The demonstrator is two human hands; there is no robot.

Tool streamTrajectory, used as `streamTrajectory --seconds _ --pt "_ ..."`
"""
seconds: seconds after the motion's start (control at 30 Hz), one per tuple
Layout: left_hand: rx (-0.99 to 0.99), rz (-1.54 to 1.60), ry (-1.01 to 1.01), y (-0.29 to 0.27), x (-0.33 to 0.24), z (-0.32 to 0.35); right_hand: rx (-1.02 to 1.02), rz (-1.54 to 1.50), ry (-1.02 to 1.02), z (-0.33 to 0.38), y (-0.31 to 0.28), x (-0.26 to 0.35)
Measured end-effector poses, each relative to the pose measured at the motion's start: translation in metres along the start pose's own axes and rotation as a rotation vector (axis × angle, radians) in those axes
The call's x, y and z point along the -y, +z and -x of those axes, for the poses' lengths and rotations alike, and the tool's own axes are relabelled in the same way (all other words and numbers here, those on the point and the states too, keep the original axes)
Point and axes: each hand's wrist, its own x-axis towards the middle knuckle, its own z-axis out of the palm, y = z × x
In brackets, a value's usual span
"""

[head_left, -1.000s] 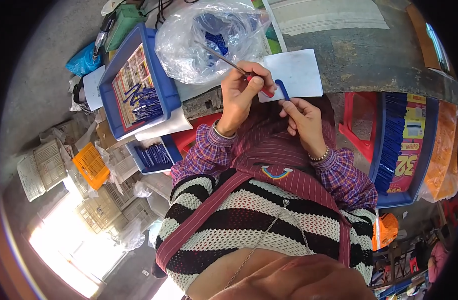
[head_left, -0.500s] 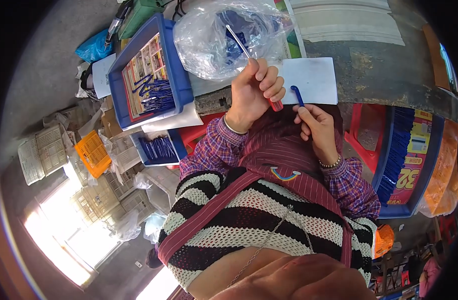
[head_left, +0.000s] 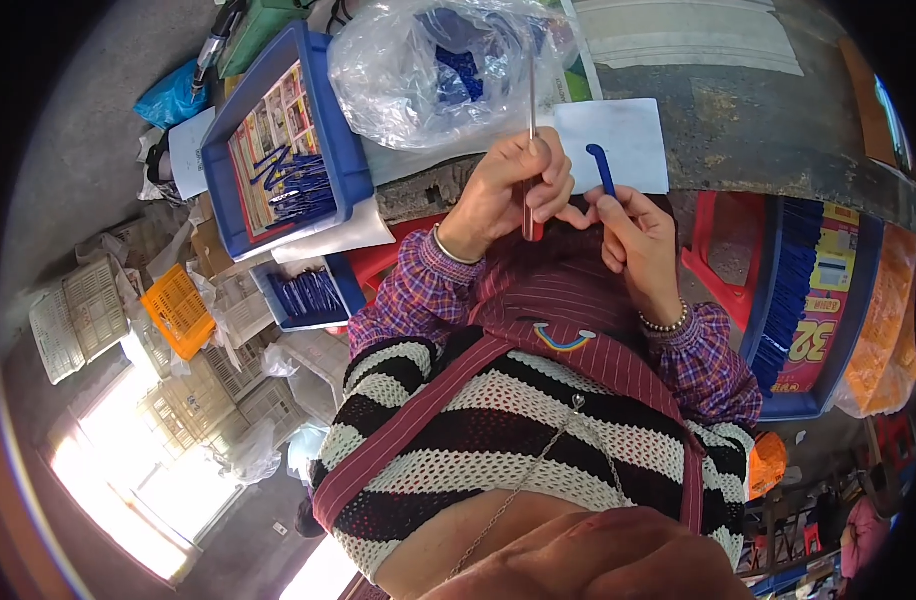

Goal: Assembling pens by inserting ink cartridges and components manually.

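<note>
My left hand is closed around the red handle of a screwdriver, whose metal shaft points away from me, almost straight up in the picture. A finger of that hand reaches across to my right hand. Between its thumb and fingers, my right hand pinches a slim blue piece with a rounded, hooked end. Behind the hooked end lies a white sheet of paper on the table's near edge. What the fingertips touch at the lower end of the blue piece is hidden.
A clear plastic bag with blue pieces lies on the worn table. Left of it, a blue tray holds more blue pieces on printed paper. A smaller blue bin sits below; another blue bin stands at right, beside a red stool.
The screwdriver has swung from leaning left to nearly straight up. My left hand has come closer to my right, a finger now reaching it. The blue piece stays pinched.
</note>
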Motion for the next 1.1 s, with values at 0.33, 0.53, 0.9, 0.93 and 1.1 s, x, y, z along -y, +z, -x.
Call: streamTrajectory --seconds 0.33,0.53,0.9,0.93,1.1 --pt "0.031 -0.075 -0.049 0.001 0.005 0.001 0.044 -0.043 0.021 0.003 -0.003 -0.002" --pt "0.06 -0.08 -0.051 0.003 0.007 0.002 0.055 -0.074 0.017 0.001 -0.005 -0.005" --pt "0.07 -0.05 -0.081 0.005 0.01 0.001 0.115 -0.198 0.129 -0.001 -0.011 -0.001" --pt "0.07 -0.049 -0.081 0.005 0.011 0.001 0.118 -0.209 0.135 -0.001 -0.012 -0.001" --pt "0.096 -0.049 -0.076 0.001 0.015 0.001 0.141 -0.231 0.167 -0.002 -0.015 -0.003"
